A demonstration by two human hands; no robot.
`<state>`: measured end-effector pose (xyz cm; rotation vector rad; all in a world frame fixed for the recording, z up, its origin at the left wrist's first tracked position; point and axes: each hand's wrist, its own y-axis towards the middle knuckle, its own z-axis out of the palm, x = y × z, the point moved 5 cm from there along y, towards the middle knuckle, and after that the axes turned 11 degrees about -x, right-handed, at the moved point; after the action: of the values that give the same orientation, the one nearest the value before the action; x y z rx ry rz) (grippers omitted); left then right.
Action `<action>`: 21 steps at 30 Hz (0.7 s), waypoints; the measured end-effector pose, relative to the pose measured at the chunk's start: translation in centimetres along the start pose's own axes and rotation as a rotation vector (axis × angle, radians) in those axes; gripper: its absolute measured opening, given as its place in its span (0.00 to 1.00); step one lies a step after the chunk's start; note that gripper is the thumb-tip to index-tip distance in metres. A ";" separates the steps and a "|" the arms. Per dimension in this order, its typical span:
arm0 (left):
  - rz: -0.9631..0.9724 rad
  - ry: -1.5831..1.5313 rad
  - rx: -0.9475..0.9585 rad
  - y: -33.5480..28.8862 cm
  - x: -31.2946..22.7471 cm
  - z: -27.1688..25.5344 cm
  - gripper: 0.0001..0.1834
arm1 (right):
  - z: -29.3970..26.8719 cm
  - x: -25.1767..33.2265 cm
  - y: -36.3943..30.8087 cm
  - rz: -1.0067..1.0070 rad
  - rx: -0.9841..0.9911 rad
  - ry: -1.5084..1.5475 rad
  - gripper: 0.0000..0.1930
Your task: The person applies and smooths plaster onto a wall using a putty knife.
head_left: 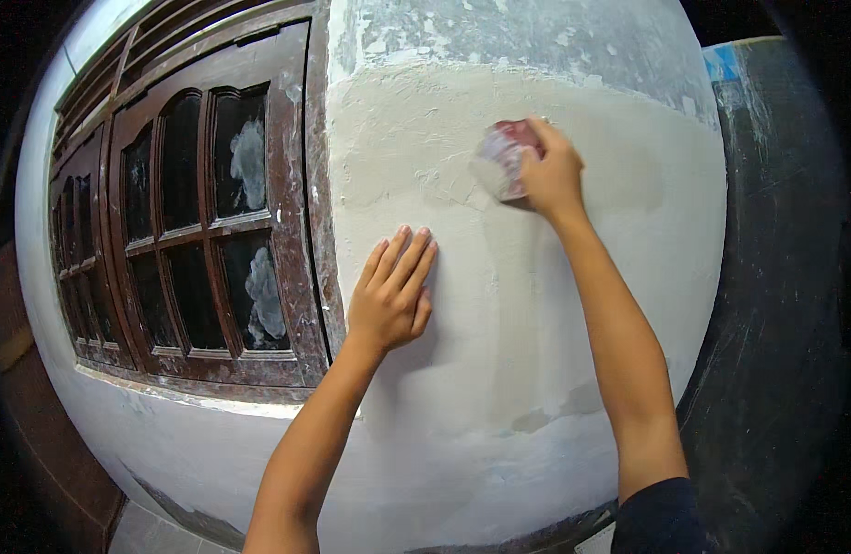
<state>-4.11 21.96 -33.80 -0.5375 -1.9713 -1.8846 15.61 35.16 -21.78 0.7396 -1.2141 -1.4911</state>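
Observation:
My right hand (557, 171) is closed around a dark red pad (507, 159) smeared with whitish dust. The pad is held against or very close to the upper part of the wall, and motion blurs it, so its exact kind cannot be made out. Lower and to the left, my left hand (391, 291) rests on the wall with its fingers stretched upward and nothing in it. Both hands are over a cream, freshly coated patch of wall (610, 268). Its surface has ridges, scrapes and some darker, damp-looking streaks.
A brown wooden window (209, 231) with dark panes and white smudges borders the patch on the left. Above is a strip of patchy grey wall (499, 32). A dark, scratched panel (776, 258) stands at the right. Pale floor tiles (153, 531) show at lower left.

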 end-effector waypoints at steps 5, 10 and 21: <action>-0.003 0.006 0.010 -0.3 0.1 -0.1 0.34 | -0.2 1.2 -2.5 -0.048 -0.007 0.140 0.22; 0.003 0.004 0.009 -0.1 -0.2 -0.1 0.34 | -2.9 -0.8 -2.7 0.190 -0.250 0.055 0.23; 0.015 0.035 -0.012 -0.2 -0.1 -0.2 0.32 | -0.8 2.9 -6.0 0.272 -0.368 0.100 0.23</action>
<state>-4.15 21.75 -33.96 -0.5178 -1.9304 -1.8855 13.59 31.88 -27.24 0.3798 -0.8904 -1.3802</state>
